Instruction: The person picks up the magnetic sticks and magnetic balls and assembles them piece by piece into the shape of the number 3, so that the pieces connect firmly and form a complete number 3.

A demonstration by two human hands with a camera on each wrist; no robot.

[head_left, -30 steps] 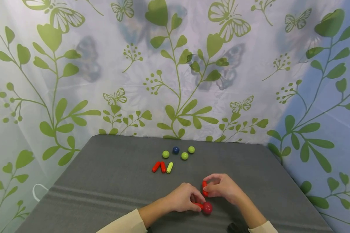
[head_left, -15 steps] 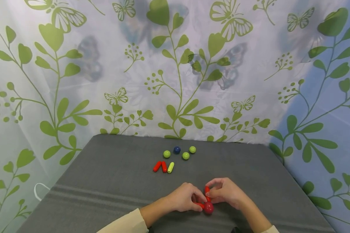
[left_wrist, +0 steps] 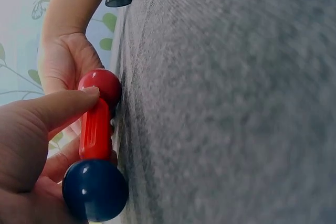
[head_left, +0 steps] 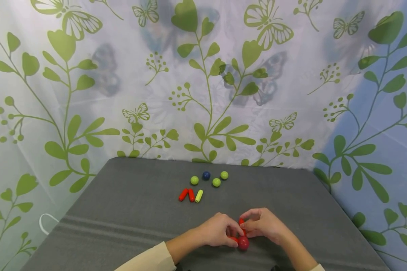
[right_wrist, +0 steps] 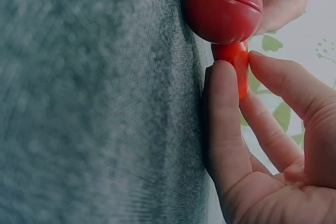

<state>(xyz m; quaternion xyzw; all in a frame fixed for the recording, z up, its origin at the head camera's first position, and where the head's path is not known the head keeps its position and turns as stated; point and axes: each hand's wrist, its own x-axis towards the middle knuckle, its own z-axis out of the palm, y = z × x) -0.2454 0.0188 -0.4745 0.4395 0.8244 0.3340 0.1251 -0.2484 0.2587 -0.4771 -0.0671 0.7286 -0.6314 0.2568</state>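
My left hand (head_left: 219,230) grips a red rod (left_wrist: 96,129) lying low over the grey cloth. In the left wrist view that rod has a dark blue ball (left_wrist: 95,190) at one end and a red ball (left_wrist: 100,86) at the other. My left fingers hide the blue ball in the head view. My right hand (head_left: 265,226) pinches a second red rod (right_wrist: 239,66) between thumb and fingers. Its end touches the red ball (head_left: 243,242) from the far side, at an angle to the first rod.
Beyond my hands lie two red rods (head_left: 183,194) and a yellow-green rod (head_left: 199,196). Behind them are three green balls (head_left: 216,182) and a blue ball (head_left: 206,175). The grey-covered table (head_left: 132,203) ends at a leaf-patterned curtain (head_left: 162,82).
My right hand has brought its red rod down and nearer, from apart to touching the red ball. The left hand keeps its grip in nearly the same place.
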